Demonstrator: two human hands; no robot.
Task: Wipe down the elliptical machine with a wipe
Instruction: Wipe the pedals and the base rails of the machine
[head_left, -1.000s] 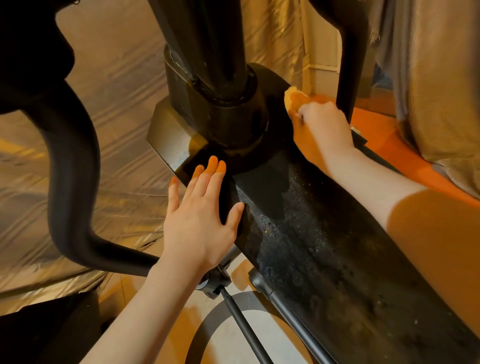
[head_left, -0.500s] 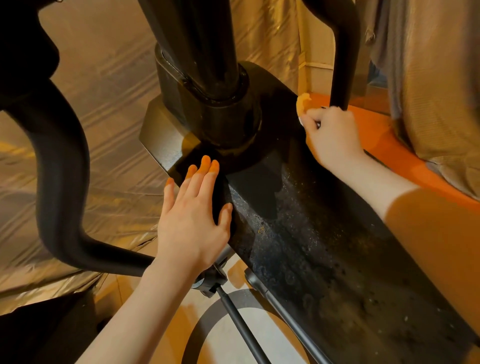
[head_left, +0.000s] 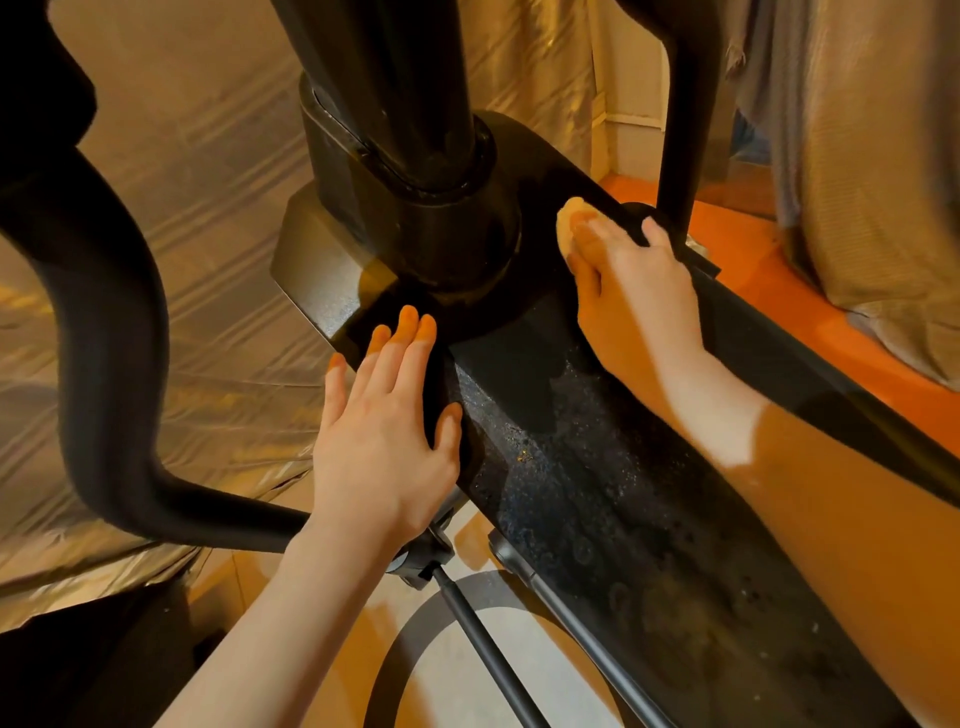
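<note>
Flat, left hand (head_left: 382, 447) rests; right hand (head_left: 631, 283) presses wipe (head_left: 574, 221).

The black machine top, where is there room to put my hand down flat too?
The speckled black cover lies bare between the left hand and the right forearm. Nearer the camera it stays bare too. It is crowded by the thick post, where the right hand presses the wipe.
</note>
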